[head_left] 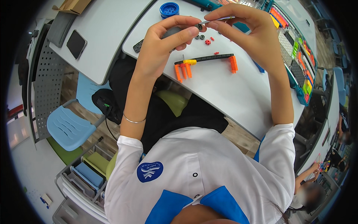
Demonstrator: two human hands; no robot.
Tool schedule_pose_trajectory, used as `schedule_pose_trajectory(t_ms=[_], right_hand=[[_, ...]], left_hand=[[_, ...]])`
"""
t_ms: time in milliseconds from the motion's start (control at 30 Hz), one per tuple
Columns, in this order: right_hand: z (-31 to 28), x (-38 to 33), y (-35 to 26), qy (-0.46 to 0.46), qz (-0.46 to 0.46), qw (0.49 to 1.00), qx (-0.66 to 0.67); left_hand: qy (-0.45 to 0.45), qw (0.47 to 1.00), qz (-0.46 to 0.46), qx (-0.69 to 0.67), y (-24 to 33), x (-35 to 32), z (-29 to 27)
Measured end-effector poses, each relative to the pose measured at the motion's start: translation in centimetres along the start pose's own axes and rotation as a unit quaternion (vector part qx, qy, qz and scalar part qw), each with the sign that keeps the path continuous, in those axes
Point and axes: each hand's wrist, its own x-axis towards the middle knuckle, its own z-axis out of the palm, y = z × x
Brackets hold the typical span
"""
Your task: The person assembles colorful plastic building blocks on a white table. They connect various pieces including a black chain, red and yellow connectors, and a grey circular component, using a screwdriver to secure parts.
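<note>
Above the white table (223, 97), my two hands meet near the far edge. My left hand (156, 48) grips a grey rounded plastic part (172, 32), with a small dark round piece (199, 27) at its fingertips. Between thumb and forefinger, my right hand (255, 33) pinches a thin metal rod (222, 18); its tip touches or nearly touches the dark piece. Just below lies a toy-like assembly with a black curved beam (214, 57), a yellow connector (190, 62) and orange legs (233, 64). A small red gear (207, 42) and dark rings (201, 37) lie beyond it.
A blue wheel (169, 10) stands at the far edge. On the right is a teal sorting case (305, 99) of colourful building parts. A phone (77, 44) lies on the left table. Blue chairs (71, 127) stand left; another person (307, 194) works at the lower right.
</note>
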Motion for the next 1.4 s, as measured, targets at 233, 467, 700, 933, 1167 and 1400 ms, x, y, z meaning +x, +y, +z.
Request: schedule_pose_trajectory(t_ms=[233,467,700,933,1167,1400], right_hand=[[0.4,-0.3,-0.5,0.015,-0.077,0.981,-0.175],[1.0,-0.3,-0.7,-0.01,-0.086,0.985,-0.152],[1.5,0.0,-0.3,0.015,-0.104,0.99,-0.094],[2.2,-0.3,-0.1,0.0,-0.021,0.999,-0.043],[2.1,-0.6,0.9,0.027,-0.021,0.997,-0.074],[3.2,-0.7,1.5,0.003,0.039,0.999,-0.03]], left_hand=[[0.022,0.999,0.026,-0.042,-0.2,-0.7,0.7],[0.056,0.997,0.027,-0.053,-0.2,-1.2,1.0],[0.075,0.993,0.011,-0.091,-0.4,-1.6,1.1],[0.115,0.99,0.019,-0.083,0.2,-1.6,1.5],[0.142,0.988,0.033,-0.044,0.5,-1.9,0.9],[0.142,0.982,0.09,0.08,0.5,-2.2,1.7]])
